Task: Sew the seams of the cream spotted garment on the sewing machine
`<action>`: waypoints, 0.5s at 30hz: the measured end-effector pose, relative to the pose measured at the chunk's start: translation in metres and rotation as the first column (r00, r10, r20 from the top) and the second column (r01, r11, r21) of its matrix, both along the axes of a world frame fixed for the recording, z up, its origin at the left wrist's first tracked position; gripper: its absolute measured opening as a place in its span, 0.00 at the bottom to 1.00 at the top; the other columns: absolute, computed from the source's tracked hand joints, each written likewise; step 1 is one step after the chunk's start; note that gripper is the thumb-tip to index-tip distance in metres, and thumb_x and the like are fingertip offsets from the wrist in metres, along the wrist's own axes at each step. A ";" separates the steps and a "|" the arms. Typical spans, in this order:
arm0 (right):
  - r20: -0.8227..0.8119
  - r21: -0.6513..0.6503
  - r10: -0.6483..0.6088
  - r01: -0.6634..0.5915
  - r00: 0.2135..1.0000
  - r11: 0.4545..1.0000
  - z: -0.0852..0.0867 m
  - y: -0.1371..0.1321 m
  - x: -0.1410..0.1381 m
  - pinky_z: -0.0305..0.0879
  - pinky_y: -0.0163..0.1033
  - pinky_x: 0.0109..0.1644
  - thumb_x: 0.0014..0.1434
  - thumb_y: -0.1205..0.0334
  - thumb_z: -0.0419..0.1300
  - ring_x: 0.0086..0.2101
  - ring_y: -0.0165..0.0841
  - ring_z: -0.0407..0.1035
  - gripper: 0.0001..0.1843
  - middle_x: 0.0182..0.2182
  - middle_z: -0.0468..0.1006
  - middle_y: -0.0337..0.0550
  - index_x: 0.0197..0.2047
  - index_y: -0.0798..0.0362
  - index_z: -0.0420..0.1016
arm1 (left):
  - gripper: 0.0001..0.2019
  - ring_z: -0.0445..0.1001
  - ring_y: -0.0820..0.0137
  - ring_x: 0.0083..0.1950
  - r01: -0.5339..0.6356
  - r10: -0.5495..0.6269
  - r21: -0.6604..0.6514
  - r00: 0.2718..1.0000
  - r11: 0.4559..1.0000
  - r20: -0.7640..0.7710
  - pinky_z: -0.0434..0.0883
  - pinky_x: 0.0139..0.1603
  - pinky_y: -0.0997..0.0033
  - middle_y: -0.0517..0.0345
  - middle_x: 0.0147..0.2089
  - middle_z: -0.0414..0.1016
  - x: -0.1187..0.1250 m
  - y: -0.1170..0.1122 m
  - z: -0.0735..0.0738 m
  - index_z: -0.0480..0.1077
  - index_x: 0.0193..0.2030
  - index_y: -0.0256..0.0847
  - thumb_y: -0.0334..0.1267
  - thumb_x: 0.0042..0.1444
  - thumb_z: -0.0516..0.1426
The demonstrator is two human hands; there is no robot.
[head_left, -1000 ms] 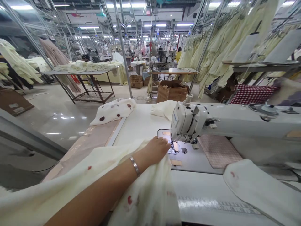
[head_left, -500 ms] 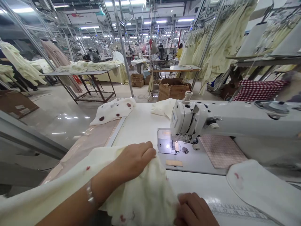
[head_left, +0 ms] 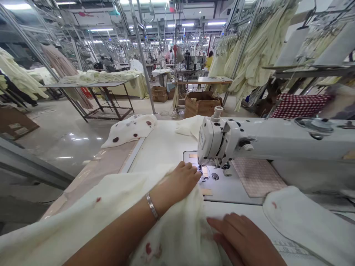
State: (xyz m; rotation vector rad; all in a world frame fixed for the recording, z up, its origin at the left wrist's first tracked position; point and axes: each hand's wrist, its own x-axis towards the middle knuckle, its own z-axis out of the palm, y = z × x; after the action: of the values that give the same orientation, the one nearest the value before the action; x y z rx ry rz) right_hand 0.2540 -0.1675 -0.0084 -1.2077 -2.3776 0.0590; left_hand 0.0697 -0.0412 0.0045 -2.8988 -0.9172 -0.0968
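A cream fabric piece [head_left: 116,207] with small red spots lies across the white sewing table [head_left: 163,144] and over my lap. My left hand [head_left: 180,181], a silver bracelet on its wrist, presses the fabric's front edge right beside the needle area of the white sewing machine [head_left: 222,142]. Fingers are curled on the cloth. My right hand [head_left: 244,240] lies flat on the fabric's lower right edge near the table's front. A second cream piece [head_left: 305,221] rests to the right.
A spotted cloth piece [head_left: 129,129] and a plain cream piece [head_left: 190,125] lie at the table's far end. Cardboard boxes [head_left: 202,103], a table stacked with garments [head_left: 100,79] and hanging cream garments [head_left: 257,48] stand beyond. People work at far stations.
My left hand has pushed the fabric forward again to the needle after drawing back. My right hand has come further into view and settled flat on the cloth.
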 end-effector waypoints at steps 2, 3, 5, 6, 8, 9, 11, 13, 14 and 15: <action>0.012 -0.020 0.010 -0.010 1.000 1.000 -0.003 0.019 -0.005 0.56 0.38 0.31 0.60 0.69 0.51 0.28 0.34 0.65 0.13 0.28 0.72 0.39 0.47 0.49 0.68 | 0.03 0.64 0.67 0.39 -0.018 0.019 -0.014 1.000 1.000 0.017 0.59 0.41 0.66 0.57 0.36 0.67 -0.005 0.002 0.000 0.64 0.35 0.39 0.30 0.61 0.52; 0.018 -0.039 0.003 -0.003 1.000 0.999 -0.007 0.026 -0.007 0.55 0.37 0.31 0.58 0.69 0.53 0.27 0.34 0.65 0.12 0.28 0.72 0.38 0.45 0.49 0.69 | 0.03 0.64 0.67 0.40 -0.036 0.037 -0.017 0.999 0.999 0.028 0.60 0.43 0.66 0.58 0.36 0.67 -0.007 0.005 0.001 0.64 0.35 0.40 0.31 0.61 0.52; 0.015 -0.073 -0.012 0.013 1.000 0.997 -0.016 0.034 -0.010 0.53 0.37 0.32 0.54 0.70 0.57 0.27 0.34 0.64 0.11 0.27 0.71 0.38 0.41 0.48 0.71 | 0.01 0.64 0.66 0.43 -0.123 0.123 -0.005 0.990 0.992 0.062 0.59 0.48 0.63 0.57 0.39 0.67 -0.008 0.010 0.004 0.65 0.37 0.40 0.32 0.61 0.53; 0.004 -0.085 -0.019 0.020 1.000 0.996 -0.019 0.035 -0.011 0.53 0.37 0.32 0.54 0.70 0.58 0.28 0.33 0.63 0.11 0.27 0.71 0.37 0.40 0.48 0.71 | 0.02 0.64 0.64 0.44 -0.192 0.190 0.009 0.978 0.981 0.087 0.58 0.50 0.60 0.55 0.40 0.67 -0.007 0.010 0.006 0.65 0.39 0.39 0.31 0.61 0.52; -0.026 -0.103 -0.021 0.019 0.999 0.995 -0.023 0.033 -0.011 0.52 0.38 0.33 0.54 0.70 0.58 0.28 0.33 0.63 0.11 0.27 0.71 0.37 0.40 0.48 0.72 | 0.04 0.64 0.61 0.45 -0.327 0.319 0.034 0.937 0.944 0.143 0.58 0.50 0.55 0.52 0.42 0.67 -0.004 0.003 0.008 0.65 0.41 0.37 0.29 0.60 0.51; -0.038 -0.121 -0.022 0.017 0.999 0.993 -0.022 0.032 -0.010 0.52 0.38 0.33 0.54 0.70 0.58 0.28 0.33 0.63 0.11 0.27 0.71 0.37 0.40 0.47 0.72 | 0.04 0.64 0.61 0.44 -0.366 0.358 0.018 0.920 0.931 0.160 0.59 0.48 0.55 0.52 0.42 0.67 -0.001 -0.005 0.007 0.65 0.41 0.37 0.29 0.60 0.51; -0.042 -0.200 -0.011 0.003 0.999 0.980 -0.018 0.030 -0.007 0.53 0.38 0.34 0.55 0.70 0.58 0.29 0.33 0.64 0.10 0.27 0.71 0.37 0.40 0.47 0.72 | 0.03 0.66 0.60 0.43 -0.373 0.378 -0.063 0.911 0.926 0.168 0.62 0.46 0.56 0.52 0.41 0.69 0.002 -0.030 0.001 0.66 0.40 0.38 0.33 0.59 0.53; -0.021 -0.304 0.038 -0.042 0.999 0.952 -0.012 0.034 -0.002 0.55 0.37 0.35 0.56 0.69 0.56 0.30 0.32 0.66 0.07 0.28 0.72 0.36 0.37 0.48 0.72 | 0.08 0.65 0.59 0.50 -0.332 0.355 -0.142 0.916 0.933 0.190 0.61 0.52 0.53 0.50 0.48 0.69 0.002 -0.058 -0.011 0.66 0.44 0.39 0.38 0.60 0.54; 0.004 -0.321 0.065 -0.060 0.998 0.945 -0.010 0.038 0.000 0.57 0.37 0.35 0.58 0.69 0.55 0.30 0.32 0.67 0.07 0.28 0.72 0.36 0.36 0.48 0.71 | 0.12 0.62 0.58 0.55 -0.309 0.339 -0.161 0.917 0.937 0.209 0.58 0.57 0.51 0.49 0.54 0.66 0.000 -0.069 -0.017 0.65 0.49 0.39 0.40 0.60 0.53; 0.039 -0.306 0.080 -0.064 0.996 0.950 -0.008 0.044 0.002 0.58 0.37 0.36 0.59 0.69 0.53 0.31 0.31 0.68 0.08 0.29 0.73 0.36 0.37 0.48 0.71 | 0.15 0.58 0.57 0.60 -0.287 0.320 -0.167 0.920 0.943 0.226 0.53 0.61 0.50 0.49 0.60 0.62 -0.003 -0.078 -0.023 0.62 0.53 0.39 0.41 0.62 0.51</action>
State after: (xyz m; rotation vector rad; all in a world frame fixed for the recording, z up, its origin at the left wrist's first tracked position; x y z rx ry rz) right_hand 0.2564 -0.1233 -0.0166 -1.2685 -2.5236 0.4385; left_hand 0.0667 -0.1190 -0.0182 -2.8594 -1.4594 -0.4000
